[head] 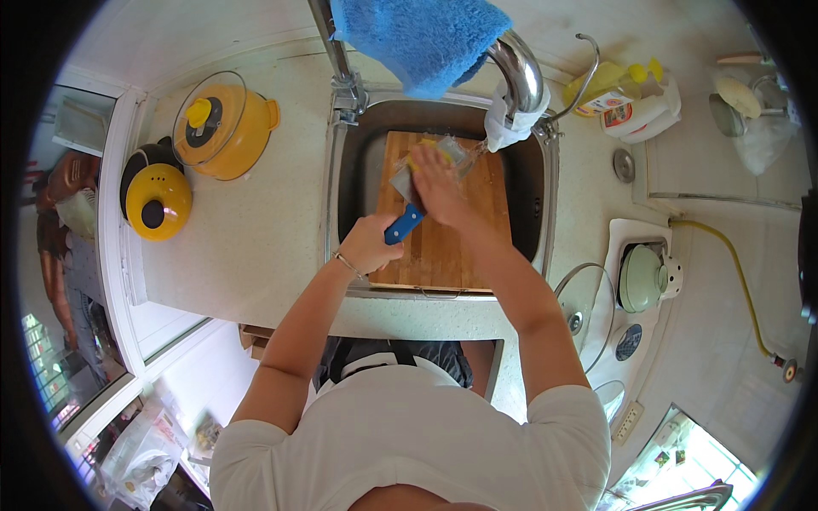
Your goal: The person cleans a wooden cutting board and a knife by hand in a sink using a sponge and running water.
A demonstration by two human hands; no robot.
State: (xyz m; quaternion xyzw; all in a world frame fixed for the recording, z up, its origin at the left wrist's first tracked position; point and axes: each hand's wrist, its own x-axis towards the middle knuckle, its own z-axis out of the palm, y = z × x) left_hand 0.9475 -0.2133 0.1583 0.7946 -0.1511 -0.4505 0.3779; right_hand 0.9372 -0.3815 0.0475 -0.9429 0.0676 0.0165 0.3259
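Note:
The blue handle of a broad-bladed kitchen knife is gripped in my left hand. Its grey blade points up and away from me, partly covered by my right hand. Yellow shows at my right fingertips, seemingly a sponge pressed to the blade; my fingers hide most of it. Beneath both hands a wooden cutting board lies over the sink. Water runs from the cloth-wrapped end of the faucet towards the right hand and splashes on the board.
A blue towel hangs over the faucet. On the left counter stand a yellow pot with a glass lid and a yellow kettle. Bottles stand at the right back. Nearer on the right are a glass lid and a green pot.

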